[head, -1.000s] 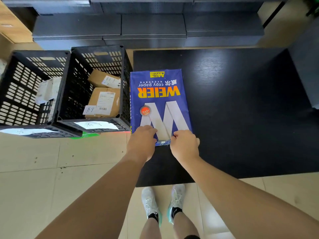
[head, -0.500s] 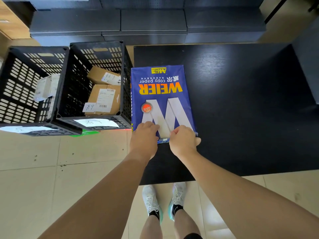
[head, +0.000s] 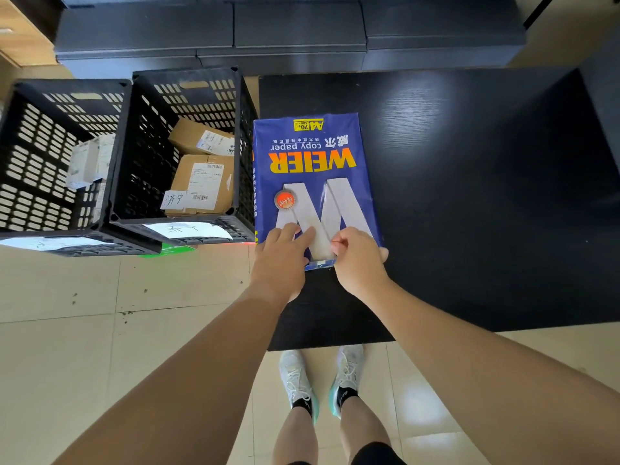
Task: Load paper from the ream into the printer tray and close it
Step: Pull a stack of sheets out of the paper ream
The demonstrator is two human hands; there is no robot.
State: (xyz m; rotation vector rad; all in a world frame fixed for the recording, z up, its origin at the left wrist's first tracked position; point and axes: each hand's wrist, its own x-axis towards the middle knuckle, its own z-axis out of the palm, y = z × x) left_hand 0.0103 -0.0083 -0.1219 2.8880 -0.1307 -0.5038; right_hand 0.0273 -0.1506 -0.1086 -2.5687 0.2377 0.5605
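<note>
left hand (head: 280, 263) flat on ream (head: 315, 182) | right hand (head: 357, 260) fingers seemingly pinching wrapper

Ream (head: 312, 169) flat on table (head: 469, 196), at its left edge. Left hand (head: 280, 260) and right hand (head: 357, 260) on ream's near end, side by side. Two crates (head: 127, 156) on floor (head: 117, 313) left of table; boxes (head: 204, 169) inside right crate. Feet (head: 322, 374) before table
</note>
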